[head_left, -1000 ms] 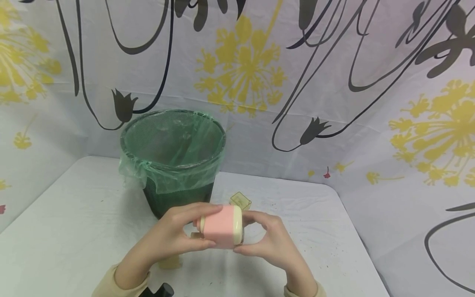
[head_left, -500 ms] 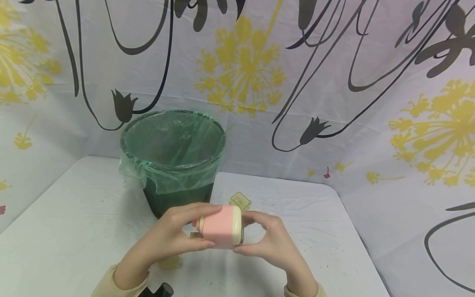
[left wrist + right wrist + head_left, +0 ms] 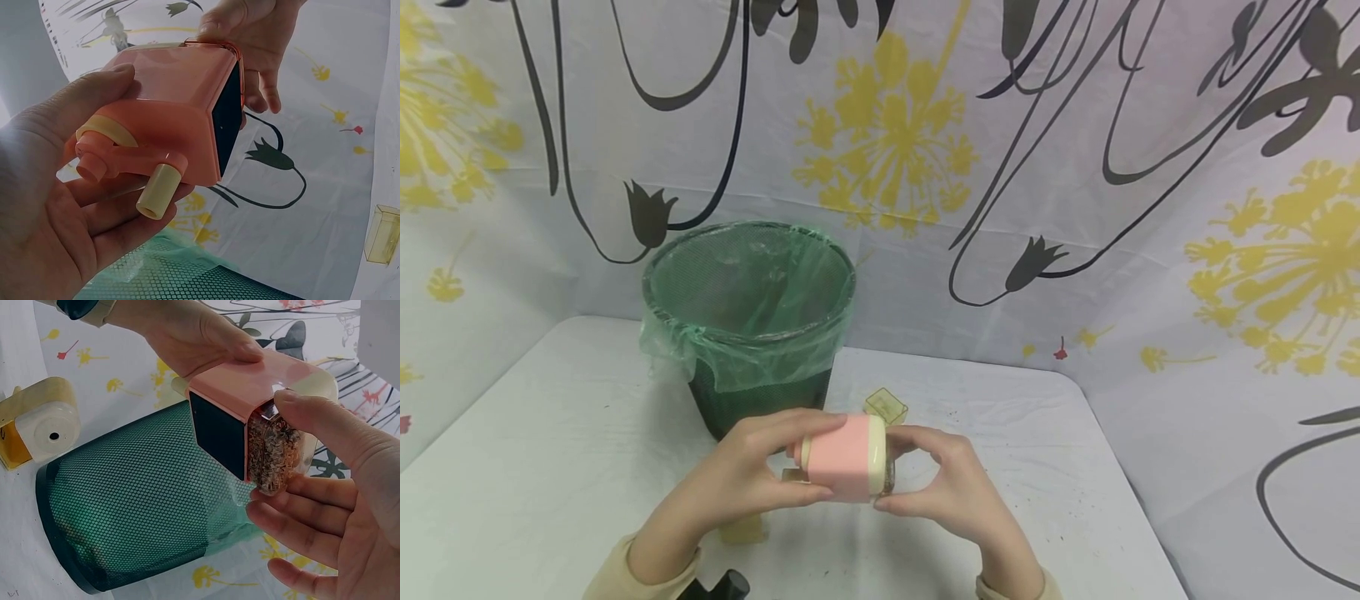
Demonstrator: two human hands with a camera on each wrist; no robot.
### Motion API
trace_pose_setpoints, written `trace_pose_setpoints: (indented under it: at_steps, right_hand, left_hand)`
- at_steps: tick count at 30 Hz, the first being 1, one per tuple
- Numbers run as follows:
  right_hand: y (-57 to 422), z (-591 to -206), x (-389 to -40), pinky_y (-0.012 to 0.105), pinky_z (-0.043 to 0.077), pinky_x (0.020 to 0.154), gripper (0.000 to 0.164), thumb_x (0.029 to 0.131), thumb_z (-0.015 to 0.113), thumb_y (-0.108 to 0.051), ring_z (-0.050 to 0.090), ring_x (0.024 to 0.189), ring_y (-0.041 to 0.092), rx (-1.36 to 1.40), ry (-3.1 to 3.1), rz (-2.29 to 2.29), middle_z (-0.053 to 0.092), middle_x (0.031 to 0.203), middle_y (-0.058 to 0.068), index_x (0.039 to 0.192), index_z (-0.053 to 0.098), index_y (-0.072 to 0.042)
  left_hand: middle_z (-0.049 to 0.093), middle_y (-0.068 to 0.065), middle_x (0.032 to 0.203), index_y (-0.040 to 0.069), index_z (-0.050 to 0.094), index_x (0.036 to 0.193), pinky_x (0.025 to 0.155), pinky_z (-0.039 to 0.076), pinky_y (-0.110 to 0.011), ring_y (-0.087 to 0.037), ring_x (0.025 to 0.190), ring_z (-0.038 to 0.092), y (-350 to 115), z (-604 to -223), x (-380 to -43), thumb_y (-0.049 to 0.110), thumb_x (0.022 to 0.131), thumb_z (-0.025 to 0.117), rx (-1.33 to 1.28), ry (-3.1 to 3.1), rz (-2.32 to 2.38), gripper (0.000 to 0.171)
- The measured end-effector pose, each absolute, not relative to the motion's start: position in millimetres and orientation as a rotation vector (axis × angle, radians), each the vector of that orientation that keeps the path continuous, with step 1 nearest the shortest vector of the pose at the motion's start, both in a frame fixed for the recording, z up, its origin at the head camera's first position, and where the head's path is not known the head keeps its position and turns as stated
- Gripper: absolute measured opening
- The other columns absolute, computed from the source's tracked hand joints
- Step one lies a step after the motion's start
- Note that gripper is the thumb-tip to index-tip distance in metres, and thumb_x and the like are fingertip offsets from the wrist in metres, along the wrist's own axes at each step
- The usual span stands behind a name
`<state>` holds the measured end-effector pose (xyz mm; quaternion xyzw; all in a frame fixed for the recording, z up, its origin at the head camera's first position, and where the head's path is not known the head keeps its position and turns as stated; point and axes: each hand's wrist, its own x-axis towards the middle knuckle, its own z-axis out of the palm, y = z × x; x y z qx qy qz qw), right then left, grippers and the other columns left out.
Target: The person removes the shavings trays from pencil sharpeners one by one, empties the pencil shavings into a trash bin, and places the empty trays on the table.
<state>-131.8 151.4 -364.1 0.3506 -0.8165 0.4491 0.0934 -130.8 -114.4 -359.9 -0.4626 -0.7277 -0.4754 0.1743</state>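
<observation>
A pink and cream pencil sharpener (image 3: 841, 457) with a crank handle (image 3: 159, 190) is held sideways above the table, between both hands. My left hand (image 3: 756, 467) grips its pink body, thumb on one side and fingers on the other. At the opposite end, my right hand (image 3: 943, 483) pinches the clear shavings drawer (image 3: 274, 450) between thumb and fingers. Curled shavings fill that drawer, which sticks out a little from the body. The dark flat base (image 3: 217, 434) shows in both wrist views.
Just beyond the hands stands a mesh waste bin (image 3: 760, 392) lined with a green bag. A clear yellowish box (image 3: 886, 406) lies right of it on the white table (image 3: 1000, 417). A second, cream sharpener (image 3: 53, 419) stands by the left forearm, mostly hidden in the head view.
The shavings drawer shows slightly further out of the sharpener. The sharpener's body has shifted a touch left with my left hand; my right hand is almost still.
</observation>
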Motion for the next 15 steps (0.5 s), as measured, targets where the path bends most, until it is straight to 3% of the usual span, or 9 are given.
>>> trace_pose_setpoints:
  at_steps: [15]
  right_hand:
    - [154.1, -363.9, -133.2, 0.04, 0.046, 0.092, 0.062, 0.061, 0.091, -0.016, 0.065, 0.088, 0.011, 1.055, -2.421, 1.325, 0.068, 0.1, -0.008, 0.118, 0.066, -0.01]
  left_hand:
    - [0.064, -0.004, 0.118, 0.006, 0.06, 0.126, 0.082, 0.05, -0.025, -0.016, 0.102, 0.062, -117.7, -359.4, -132.3, 0.019, 0.075, 0.083, -1.316, -2.059, -1.328, 0.057]
